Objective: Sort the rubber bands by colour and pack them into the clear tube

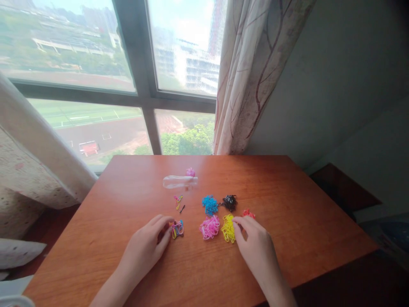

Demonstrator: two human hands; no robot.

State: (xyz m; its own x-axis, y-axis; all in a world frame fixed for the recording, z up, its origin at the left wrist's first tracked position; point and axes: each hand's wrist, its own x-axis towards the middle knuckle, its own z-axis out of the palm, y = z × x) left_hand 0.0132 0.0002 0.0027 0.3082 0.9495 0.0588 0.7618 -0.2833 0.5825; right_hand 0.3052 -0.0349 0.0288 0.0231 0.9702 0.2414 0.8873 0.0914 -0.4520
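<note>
Small elastic bands lie in piles on the wooden table. My left hand [148, 238] rests at the left edge of a small mixed-colour pile of bands [178, 229], its thumb and forefinger tips apart. At the yellow pile of bands [228, 228], my right hand [257, 236] has its thumb and forefinger pinched together; whatever is between the tips is too small to make out. Next to the yellow pile sits a pink pile [209, 227]. Behind these are a blue pile [210, 205] and a black pile [229, 202]. A red pile [249, 214] is partly hidden behind my right hand.
Farther back on the table [128, 183] lies a clear plastic container [179, 182] with a pink piece [191, 172] beside it. A few loose bands [178, 201] and a small black item [182, 209] lie nearer. Beyond the table's back edge are a window and a curtain [239, 85].
</note>
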